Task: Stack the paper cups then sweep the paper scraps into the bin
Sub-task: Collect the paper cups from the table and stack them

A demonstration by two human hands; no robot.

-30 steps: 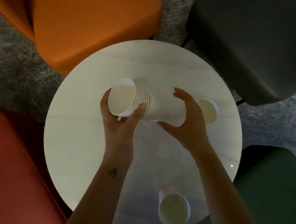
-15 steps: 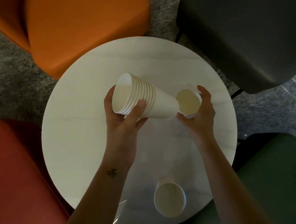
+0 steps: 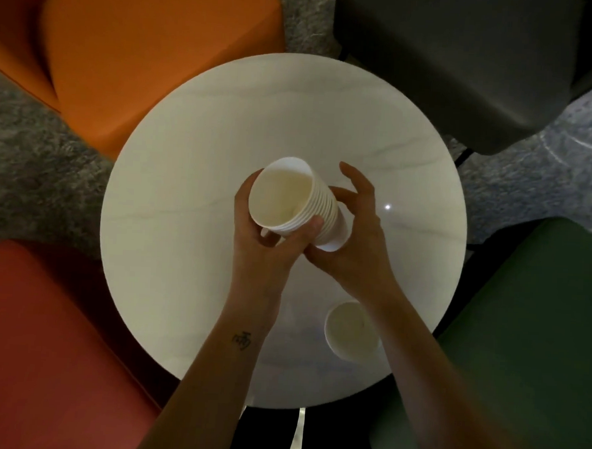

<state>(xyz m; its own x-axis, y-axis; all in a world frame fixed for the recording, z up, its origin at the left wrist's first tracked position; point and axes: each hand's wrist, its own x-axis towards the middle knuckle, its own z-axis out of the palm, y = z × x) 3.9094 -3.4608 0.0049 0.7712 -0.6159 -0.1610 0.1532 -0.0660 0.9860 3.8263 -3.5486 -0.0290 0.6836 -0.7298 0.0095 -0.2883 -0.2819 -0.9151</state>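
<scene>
Closest in, two bare forearms reach up from 6 o'clock over the round white table (image 3: 183,252), the left one marked with a small dark tattoo (image 3: 242,340) near the wrist. Just beside the right forearm, at about 5 o'clock on the tabletop and close to its edge, a single paper cup (image 3: 350,332) stands upright with its mouth open to the camera, apart from both hands. Farther in, over the middle of the table, the stack of paper cups (image 3: 289,200) is lifted clear of the surface and tilted, its mouth facing up toward 10 o'clock and its narrow bottom pointing toward 4 o'clock; a band of nested rims shows below the top edge. The left hand (image 3: 269,253) grips the stack at those rims, thumb pressed on the near side and fingers wrapped round the left. The right hand (image 3: 358,248) is curled round the stack's bottom end, thumb beneath it and fingers bent along its far side, the topmost finger raised a little off the paper. Around the table, a red seat (image 3: 41,348) sits at 8 o'clock and a green seat (image 3: 521,339) at 4 o'clock. Farthest away, an orange seat (image 3: 152,52) stands at 11 o'clock and a dark grey seat (image 3: 467,61) at 1 o'clock, on mottled grey carpet (image 3: 26,182).
</scene>
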